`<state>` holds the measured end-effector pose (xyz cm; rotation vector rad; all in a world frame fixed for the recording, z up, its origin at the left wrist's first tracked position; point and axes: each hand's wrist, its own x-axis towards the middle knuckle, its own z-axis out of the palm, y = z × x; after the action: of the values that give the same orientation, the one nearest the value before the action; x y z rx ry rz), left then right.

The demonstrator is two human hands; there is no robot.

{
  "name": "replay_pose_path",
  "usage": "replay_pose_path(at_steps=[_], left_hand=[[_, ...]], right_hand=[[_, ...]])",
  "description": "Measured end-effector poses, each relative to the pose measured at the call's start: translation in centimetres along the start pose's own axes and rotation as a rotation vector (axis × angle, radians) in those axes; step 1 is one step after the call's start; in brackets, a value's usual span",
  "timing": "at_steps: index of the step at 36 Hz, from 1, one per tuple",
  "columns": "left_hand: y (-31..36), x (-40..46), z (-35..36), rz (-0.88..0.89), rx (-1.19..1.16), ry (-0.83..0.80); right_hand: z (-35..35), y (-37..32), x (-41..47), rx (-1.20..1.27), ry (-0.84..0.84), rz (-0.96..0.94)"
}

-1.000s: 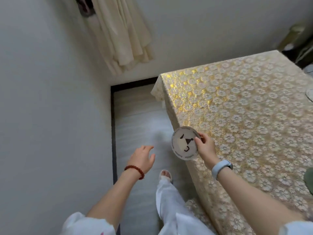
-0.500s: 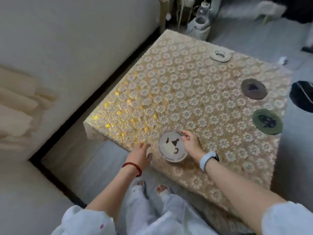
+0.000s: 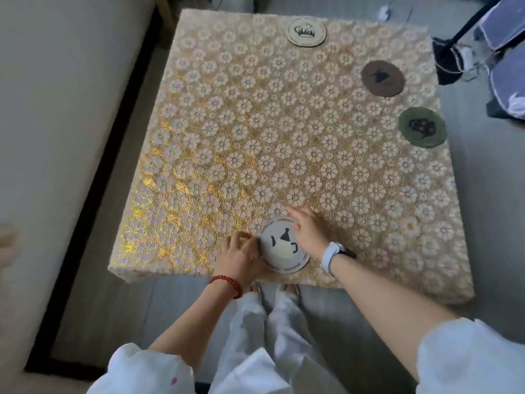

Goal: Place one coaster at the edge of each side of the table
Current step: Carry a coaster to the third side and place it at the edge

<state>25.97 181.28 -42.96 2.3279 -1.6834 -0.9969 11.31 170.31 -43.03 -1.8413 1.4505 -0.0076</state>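
Observation:
A square table (image 3: 284,132) wears a gold cloth with white flowers. A white coaster (image 3: 282,247) with a black teapot drawing lies flat at the near edge. My right hand (image 3: 308,233) rests on its right rim, fingers spread over it. My left hand (image 3: 241,255) touches its left rim with curled fingers. A cream coaster (image 3: 306,32) lies at the far edge. A brown coaster (image 3: 382,78) and a green coaster (image 3: 422,127) lie along the right edge.
A pale wall (image 3: 56,109) with a dark baseboard runs close along the table's left side. My legs and sandalled feet (image 3: 277,292) stand at the near edge. A dark stand and blue-grey fabric (image 3: 500,38) lie on the floor at the far right.
The view swung from the table's corner to face its near side. The white coaster came down from my right hand onto the cloth at the near edge, and my left hand reached its rim.

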Motion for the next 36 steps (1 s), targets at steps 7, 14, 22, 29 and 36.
replay_pose_path(at_steps=[7,14,22,29,36], left_hand=[[-1.0,0.6,0.9,0.003,0.055,0.051],[-2.2,2.3,0.9,0.037,0.158,-0.03],[-2.4,2.1,1.4,0.078,0.252,-0.011],[-1.9,1.7,2.0,0.076,0.222,-0.006],[-1.4,0.9,2.8,0.067,0.214,0.027]], right_hand=[[0.2,1.7,-2.7,-0.07,0.083,-0.027],[0.1,5.4,-5.4,-0.455,0.002,-0.096],[0.1,6.6,-5.0,-0.493,-0.047,-0.135],[-0.4,6.7,-5.3,-0.462,-0.044,-0.133],[-1.1,7.2,-5.7,-0.479,-0.042,-0.14]])
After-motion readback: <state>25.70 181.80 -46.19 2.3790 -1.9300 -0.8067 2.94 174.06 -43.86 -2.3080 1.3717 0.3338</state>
